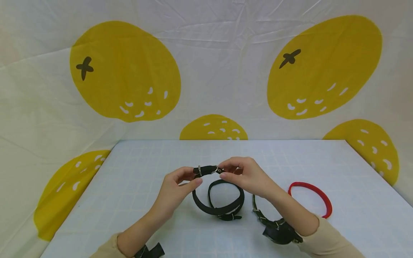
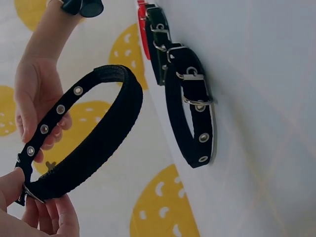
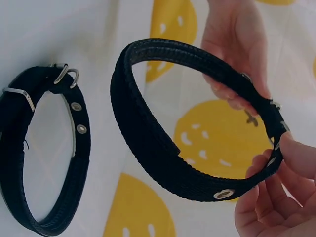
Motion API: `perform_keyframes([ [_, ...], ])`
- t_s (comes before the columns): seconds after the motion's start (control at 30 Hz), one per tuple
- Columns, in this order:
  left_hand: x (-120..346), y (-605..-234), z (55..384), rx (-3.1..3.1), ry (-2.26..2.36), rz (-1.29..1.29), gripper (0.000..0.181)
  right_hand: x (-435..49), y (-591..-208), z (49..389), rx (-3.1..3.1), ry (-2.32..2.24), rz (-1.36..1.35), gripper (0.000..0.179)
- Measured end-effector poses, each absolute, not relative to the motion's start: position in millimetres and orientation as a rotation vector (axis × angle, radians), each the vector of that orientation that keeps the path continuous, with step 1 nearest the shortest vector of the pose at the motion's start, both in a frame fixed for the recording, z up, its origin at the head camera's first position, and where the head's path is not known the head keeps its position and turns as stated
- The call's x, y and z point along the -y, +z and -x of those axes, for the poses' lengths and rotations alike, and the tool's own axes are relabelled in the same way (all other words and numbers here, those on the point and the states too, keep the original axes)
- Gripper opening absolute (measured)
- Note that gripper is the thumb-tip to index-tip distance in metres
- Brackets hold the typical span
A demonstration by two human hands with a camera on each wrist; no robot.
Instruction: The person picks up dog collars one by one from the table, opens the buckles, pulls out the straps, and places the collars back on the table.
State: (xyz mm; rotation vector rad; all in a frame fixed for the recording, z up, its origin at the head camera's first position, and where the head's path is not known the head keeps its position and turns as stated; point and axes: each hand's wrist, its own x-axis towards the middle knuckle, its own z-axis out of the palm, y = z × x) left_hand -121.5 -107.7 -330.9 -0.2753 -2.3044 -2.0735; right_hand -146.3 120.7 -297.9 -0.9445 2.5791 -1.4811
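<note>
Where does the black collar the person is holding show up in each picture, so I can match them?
Head: the held black collar is just below centre, gripped between the left hand and the right hand.
Left wrist: the held black collar loops across the left half.
Right wrist: the held black collar spans the middle, reaching right.
Shared landmark: the yellow-patterned cloth, visible in all three.

Collar [image 2: 96, 153] in both close, seemingly sideways wrist views
</note>
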Motion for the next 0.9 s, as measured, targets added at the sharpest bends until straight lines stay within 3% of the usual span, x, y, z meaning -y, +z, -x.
perform_keyframes([
  [0.9,108.7,-329.7,119.4,2.307,-2.055,0.251,0.022,-128.0,-299.9,147.8,-2.587,-1.441,0.999,0.024],
])
